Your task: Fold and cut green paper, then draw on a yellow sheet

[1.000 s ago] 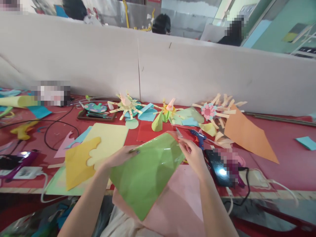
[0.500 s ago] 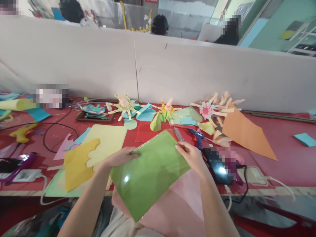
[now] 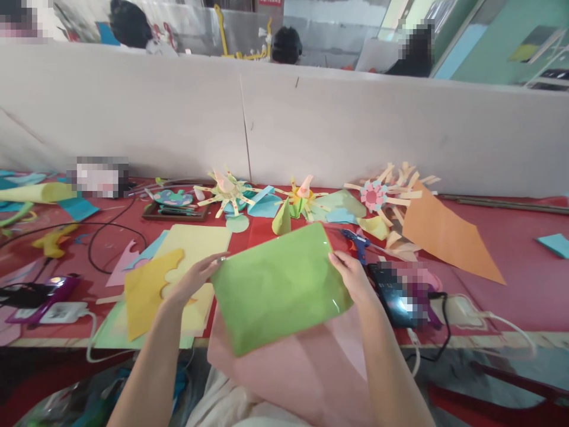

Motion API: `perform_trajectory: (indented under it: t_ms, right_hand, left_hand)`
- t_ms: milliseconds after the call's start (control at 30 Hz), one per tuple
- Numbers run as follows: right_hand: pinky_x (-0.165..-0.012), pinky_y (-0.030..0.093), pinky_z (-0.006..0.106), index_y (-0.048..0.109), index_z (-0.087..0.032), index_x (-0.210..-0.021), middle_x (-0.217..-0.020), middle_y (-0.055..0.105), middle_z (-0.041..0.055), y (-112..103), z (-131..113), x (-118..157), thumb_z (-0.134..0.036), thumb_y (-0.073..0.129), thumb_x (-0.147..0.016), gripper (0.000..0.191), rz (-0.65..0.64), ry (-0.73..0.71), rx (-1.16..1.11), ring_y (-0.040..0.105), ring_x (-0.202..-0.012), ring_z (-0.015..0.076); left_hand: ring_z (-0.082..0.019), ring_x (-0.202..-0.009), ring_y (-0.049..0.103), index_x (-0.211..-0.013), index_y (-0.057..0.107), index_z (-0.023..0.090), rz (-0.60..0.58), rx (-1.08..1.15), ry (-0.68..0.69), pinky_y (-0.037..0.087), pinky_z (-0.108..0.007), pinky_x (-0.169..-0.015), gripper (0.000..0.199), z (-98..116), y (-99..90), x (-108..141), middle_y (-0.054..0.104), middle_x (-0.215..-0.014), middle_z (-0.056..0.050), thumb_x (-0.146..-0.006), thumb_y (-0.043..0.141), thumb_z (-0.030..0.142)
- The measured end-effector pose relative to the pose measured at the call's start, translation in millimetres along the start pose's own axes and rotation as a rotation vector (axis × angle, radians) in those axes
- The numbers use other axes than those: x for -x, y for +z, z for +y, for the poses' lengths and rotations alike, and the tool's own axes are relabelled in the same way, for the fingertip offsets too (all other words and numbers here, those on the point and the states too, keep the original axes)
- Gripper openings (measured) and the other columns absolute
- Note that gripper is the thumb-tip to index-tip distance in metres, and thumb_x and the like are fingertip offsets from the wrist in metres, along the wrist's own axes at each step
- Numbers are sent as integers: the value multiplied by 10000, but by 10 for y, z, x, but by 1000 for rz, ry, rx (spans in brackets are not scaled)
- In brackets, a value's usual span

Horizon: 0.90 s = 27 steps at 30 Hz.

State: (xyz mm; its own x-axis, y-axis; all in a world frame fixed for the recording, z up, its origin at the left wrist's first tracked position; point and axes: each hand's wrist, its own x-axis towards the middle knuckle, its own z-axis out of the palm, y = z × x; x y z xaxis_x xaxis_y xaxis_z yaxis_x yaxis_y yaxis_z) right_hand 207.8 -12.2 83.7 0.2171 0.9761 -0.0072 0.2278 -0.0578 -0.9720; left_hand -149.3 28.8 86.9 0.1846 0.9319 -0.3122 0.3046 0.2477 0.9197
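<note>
A glossy packet of green paper, apparently in a clear sleeve, is held up in front of me over the table's front edge. My left hand grips its left edge near the upper corner. On the opposite side, my right hand pinches the right edge, with the fingertips partly behind it. Below the packet, a large pink sheet lies over my lap. Just left of my left hand are a yellow sheet with a scalloped cut and pale yellow sheets.
Paper flowers and a pink-centred one stand along the white partition. A blue glue gun and a phone lie at right, near an orange sheet. A yellow glue gun and cables lie left.
The green packet has turned clockwise to lie more level, its lower corner rising. My left hand has shifted left and up to its left edge; my right hand still holds the right side.
</note>
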Motion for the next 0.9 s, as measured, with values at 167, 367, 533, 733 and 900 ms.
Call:
perform_trajectory:
  t_ms: [167, 367, 533, 733, 900]
  right_hand:
    - [-755, 439, 304, 625, -159, -755, -841, 662, 45, 177, 38, -52, -565, 596, -669, 416, 96, 72, -189, 568, -802, 190]
    - [-738, 463, 330, 660, -166, -877, -932, 678, 70, 208, 86, -43, -533, 603, -675, 423, -58, 210, -156, 604, -832, 205]
    - [-660, 444, 289, 651, -150, -784, -778, 660, 34, 121, 168, -41, -498, 615, -673, 367, -87, 156, -131, 584, -701, 170]
    - [-698, 410, 266, 663, -162, -731, -721, 648, 8, 84, 147, -41, -462, 628, -655, 312, 20, 104, -34, 571, -708, 156]
    - [-726, 419, 268, 665, -185, -686, -734, 668, 9, 137, 97, -53, -425, 660, -608, 252, 66, 156, -93, 593, -742, 163]
  left_hand:
    - [-230, -864, 643, -1143, 544, 149, 85, 239, -69, 527, -322, -703, 611, -304, 177, 125, 663, -1033, -126, -701, 565, 572]
    - [-256, -939, 622, -1021, 576, 141, 253, 227, -6, 505, -359, -815, 546, -315, 263, 133, 661, -1050, -110, -647, 645, 533]
    - [-244, -923, 626, -1036, 582, 153, 256, 210, 12, 498, -351, -829, 542, -281, 192, 84, 671, -1030, -87, -651, 640, 530]
    - [-247, -804, 645, -991, 617, 142, 300, 236, -13, 525, -358, -736, 593, -327, 233, 67, 696, -919, -88, -577, 677, 562]
    - [-251, -851, 636, -974, 629, 147, 308, 222, 23, 514, -364, -777, 570, -330, 210, 70, 694, -932, -82, -586, 671, 562]
